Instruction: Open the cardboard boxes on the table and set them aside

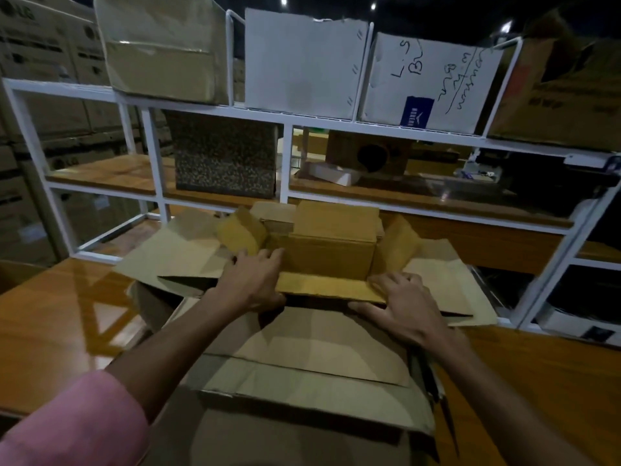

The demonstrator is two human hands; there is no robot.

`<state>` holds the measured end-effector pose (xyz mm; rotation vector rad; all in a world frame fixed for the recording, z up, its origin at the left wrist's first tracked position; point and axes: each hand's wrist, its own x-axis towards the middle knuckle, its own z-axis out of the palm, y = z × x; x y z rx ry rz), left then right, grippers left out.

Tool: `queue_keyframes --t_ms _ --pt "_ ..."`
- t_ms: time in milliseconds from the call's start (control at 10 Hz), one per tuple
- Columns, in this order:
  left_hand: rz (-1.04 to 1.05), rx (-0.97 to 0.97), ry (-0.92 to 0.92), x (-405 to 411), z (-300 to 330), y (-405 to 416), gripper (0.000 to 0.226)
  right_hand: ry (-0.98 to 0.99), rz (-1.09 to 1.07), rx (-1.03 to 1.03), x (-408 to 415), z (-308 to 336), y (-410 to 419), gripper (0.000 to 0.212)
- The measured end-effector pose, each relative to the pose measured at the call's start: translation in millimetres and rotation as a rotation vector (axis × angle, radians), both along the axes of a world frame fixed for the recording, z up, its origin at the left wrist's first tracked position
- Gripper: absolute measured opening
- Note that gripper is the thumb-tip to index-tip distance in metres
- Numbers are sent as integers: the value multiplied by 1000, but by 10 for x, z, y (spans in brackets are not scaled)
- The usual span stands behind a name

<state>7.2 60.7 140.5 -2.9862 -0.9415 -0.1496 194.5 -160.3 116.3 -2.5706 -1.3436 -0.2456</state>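
Small brown cardboard box [331,250], flaps open, sits inside large open brown cardboard carton [302,358] on glossy wooden table [67,317]. Left hand [250,280] and right hand [401,306] grip its near flap, fingers curled over the edge. White metal shelf rack [285,156] behind.

Both hands [250,284] [401,306] grip the small open box's [327,257] near flap.
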Motion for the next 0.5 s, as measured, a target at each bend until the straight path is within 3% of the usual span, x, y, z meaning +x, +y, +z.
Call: queue_keyframes --t_ms 100,200,300,500 --pt "-29 16 3 -18 -32 -105 50 26 -15 83 11 -67 -17 72" --pt "-88 -38 -5 -35 -114 -138 32 -18 -45 162 19 -90 5 53" --pt "-130 -45 -49 -27 -158 -175 30 -50 -47 210 4 -84 17 38" --pt "-184 92 -311 93 -273 -260 56 -121 -36 350 -83 -73 33 39"
